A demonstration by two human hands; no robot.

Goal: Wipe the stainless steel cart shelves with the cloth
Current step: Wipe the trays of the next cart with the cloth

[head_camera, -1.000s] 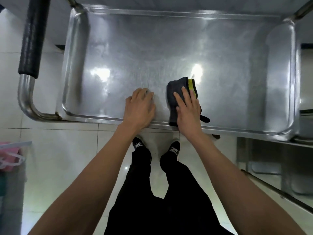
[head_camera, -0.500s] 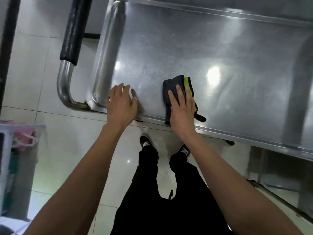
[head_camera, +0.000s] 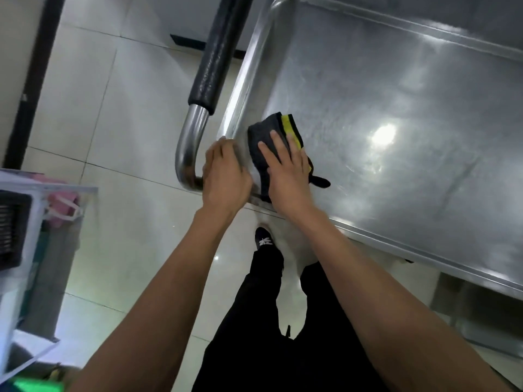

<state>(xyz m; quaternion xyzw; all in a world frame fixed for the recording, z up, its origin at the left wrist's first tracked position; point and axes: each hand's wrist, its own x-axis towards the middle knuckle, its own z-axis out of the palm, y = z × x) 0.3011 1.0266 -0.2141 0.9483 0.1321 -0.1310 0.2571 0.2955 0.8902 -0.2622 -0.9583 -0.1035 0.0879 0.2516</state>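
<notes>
Our right hand [head_camera: 285,176] presses the grey-and-yellow cloth [head_camera: 259,131] flat, grip open, at the 8 o'clock corner of the top shelf [head_camera: 396,108]. At the cloth's 9 o'clock, our left hand [head_camera: 226,174] curls its grip over the shelf rim, beside the cart handle [head_camera: 215,52].

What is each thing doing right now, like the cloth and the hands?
Cloth, folded, pressed flat on the shelf.
Shelf, shiny, reflecting a light.
Right hand, fingers straight, pressing the cloth.
Left hand, fingers curled over the shelf's corner.
Handle, black grip unheld.
</notes>
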